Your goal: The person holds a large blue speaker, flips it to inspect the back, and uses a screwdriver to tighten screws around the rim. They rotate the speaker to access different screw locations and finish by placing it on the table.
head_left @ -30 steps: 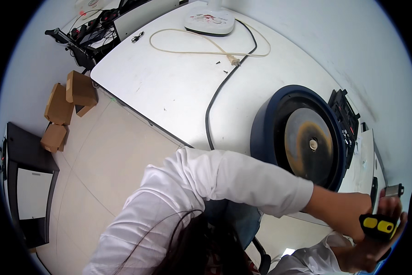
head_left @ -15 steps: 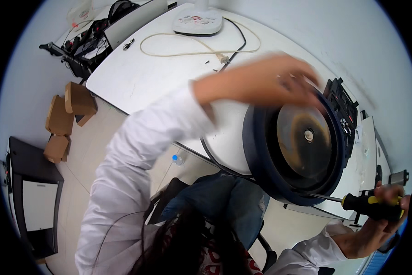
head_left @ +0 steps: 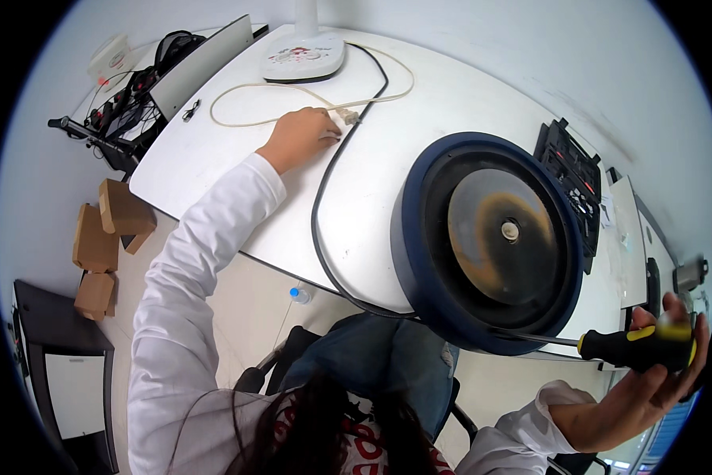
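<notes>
My right hand grips a screwdriver by its black and yellow handle. The shaft points left, its tip at the lower rim of a round, dark blue appliance. This appliance lies tilted on the white table, showing a scorched metal disc with a pale knob in its centre. My left hand rests on the table top beside a beige plug. Its fingers are drawn together at the surface; what they pinch, if anything, is hidden beneath them.
A white appliance base with a post stands at the table's back. A black cord runs across to the blue appliance. An open black tool case lies behind it. Cardboard boxes and a blue-capped bottle are on the floor.
My left hand has swung left from above the round appliance down to the table near the plug. My right hand keeps the screwdriver at the rim. The whole view has shifted slightly.
</notes>
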`<state>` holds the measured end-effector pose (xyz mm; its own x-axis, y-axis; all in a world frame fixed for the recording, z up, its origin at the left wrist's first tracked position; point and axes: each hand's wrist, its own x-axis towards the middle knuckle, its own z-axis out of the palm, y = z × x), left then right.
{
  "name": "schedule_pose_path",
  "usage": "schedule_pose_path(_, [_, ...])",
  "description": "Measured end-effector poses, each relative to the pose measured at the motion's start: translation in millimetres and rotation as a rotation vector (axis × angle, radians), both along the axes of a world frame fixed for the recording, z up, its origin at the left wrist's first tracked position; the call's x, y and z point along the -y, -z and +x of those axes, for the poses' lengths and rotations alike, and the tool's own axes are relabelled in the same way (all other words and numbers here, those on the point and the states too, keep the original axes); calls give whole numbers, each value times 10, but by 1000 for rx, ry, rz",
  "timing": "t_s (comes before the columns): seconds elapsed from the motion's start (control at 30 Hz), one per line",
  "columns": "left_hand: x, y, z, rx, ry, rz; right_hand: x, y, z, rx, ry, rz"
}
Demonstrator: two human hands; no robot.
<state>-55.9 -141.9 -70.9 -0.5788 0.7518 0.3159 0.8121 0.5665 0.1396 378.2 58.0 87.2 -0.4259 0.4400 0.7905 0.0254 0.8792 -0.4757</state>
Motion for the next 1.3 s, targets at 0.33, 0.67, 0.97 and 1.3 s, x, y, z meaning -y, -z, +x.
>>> schedule_pose_path(0.33, [25, -221, 226, -69, -114, 111, -48, -6, 216, 61, -189, -121])
schedule_pose_path(0.67, [-69, -936, 1938, 250, 508, 561, -276, -336, 190, -301, -875, -400])
schedule_pose_path(0.97, [-593, -664, 2513, 706, 588, 870, -525, 208, 569, -413, -587, -423])
schedule_pose_path(1.3, [-609, -637, 2552, 743, 526, 887, -593, 472, 477, -578, -570, -579])
